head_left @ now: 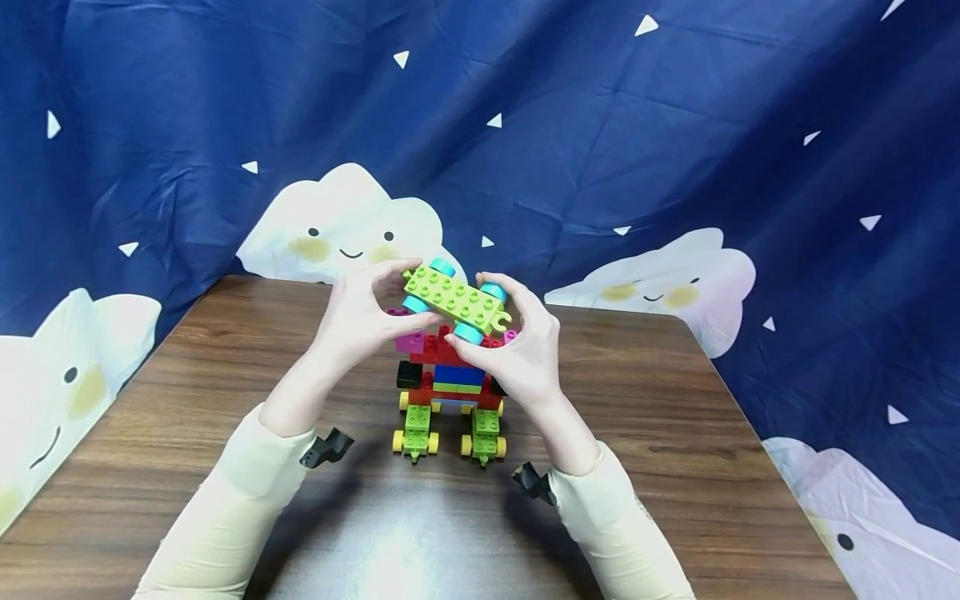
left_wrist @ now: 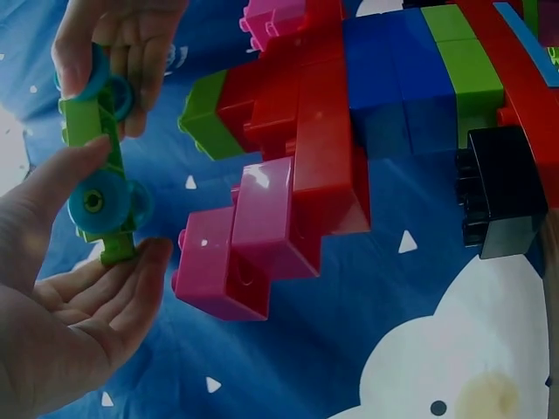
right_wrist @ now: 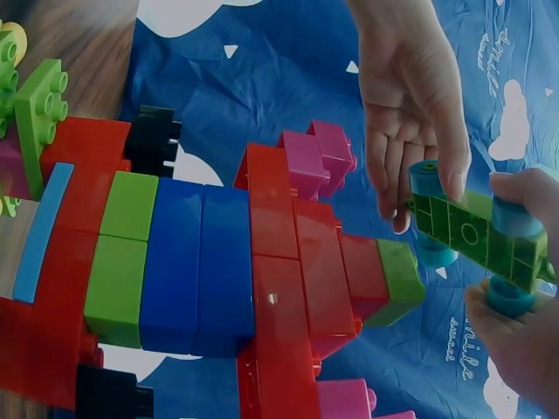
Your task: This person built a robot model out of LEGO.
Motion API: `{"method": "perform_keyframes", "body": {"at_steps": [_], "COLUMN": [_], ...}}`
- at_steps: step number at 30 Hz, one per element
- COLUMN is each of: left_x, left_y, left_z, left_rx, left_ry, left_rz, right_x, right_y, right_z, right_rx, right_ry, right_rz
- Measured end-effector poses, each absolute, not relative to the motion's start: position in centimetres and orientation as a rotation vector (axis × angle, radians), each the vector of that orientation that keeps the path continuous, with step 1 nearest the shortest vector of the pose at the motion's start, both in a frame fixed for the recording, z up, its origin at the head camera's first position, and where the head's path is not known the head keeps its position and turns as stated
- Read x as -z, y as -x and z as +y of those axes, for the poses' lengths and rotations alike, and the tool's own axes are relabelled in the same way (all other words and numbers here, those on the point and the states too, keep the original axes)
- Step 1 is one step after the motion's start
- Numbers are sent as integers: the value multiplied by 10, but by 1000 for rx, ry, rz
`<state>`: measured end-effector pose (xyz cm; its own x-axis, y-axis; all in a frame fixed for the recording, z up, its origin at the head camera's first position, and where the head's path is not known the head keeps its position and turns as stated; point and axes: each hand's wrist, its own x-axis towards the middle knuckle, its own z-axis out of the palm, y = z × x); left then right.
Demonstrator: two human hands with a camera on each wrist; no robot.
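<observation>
Both hands hold a lime green wheeled toy base (head_left: 450,297) with turquoise wheels and a hook at one end, above a toy-brick figure. My left hand (head_left: 348,312) has thumb and fingers around its left end. At the hooked right end, my right hand (head_left: 528,346) grips the wheels between thumb and fingers. The base tilts, studs toward the head camera; its hollow underside (right_wrist: 467,229) shows in the right wrist view. Below stands the figure, with red bricks (left_wrist: 327,148), blue bricks (left_wrist: 393,78), pink bricks (left_wrist: 262,205) and a green brick (right_wrist: 400,279) on top.
Two green feet with yellow wheels, left (head_left: 417,429) and right (head_left: 486,429), carry the figure on the wooden table (head_left: 645,417). Black bricks (head_left: 408,374) jut from its sides. A blue curtain (head_left: 555,167) with clouds and white triangles hangs behind the table.
</observation>
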<state>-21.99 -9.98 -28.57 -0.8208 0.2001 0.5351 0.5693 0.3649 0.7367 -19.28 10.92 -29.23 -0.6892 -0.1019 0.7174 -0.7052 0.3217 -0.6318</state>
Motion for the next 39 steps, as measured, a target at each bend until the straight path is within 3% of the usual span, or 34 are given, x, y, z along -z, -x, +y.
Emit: {"method": "perform_keyframes", "body": {"at_steps": [17, 39], "left_x": [283, 277], "left_y": [219, 216], "left_z": [-104, -105], "left_rx": [1453, 1422], "left_ry": [614, 721], "left_rz": [-2275, -2242], "right_x": [294, 294], "right_y": [190, 192], "right_z": [107, 109], "right_rx": [-1319, -1384], "right_ry": [-712, -709], "right_rz": [-2143, -2100]}}
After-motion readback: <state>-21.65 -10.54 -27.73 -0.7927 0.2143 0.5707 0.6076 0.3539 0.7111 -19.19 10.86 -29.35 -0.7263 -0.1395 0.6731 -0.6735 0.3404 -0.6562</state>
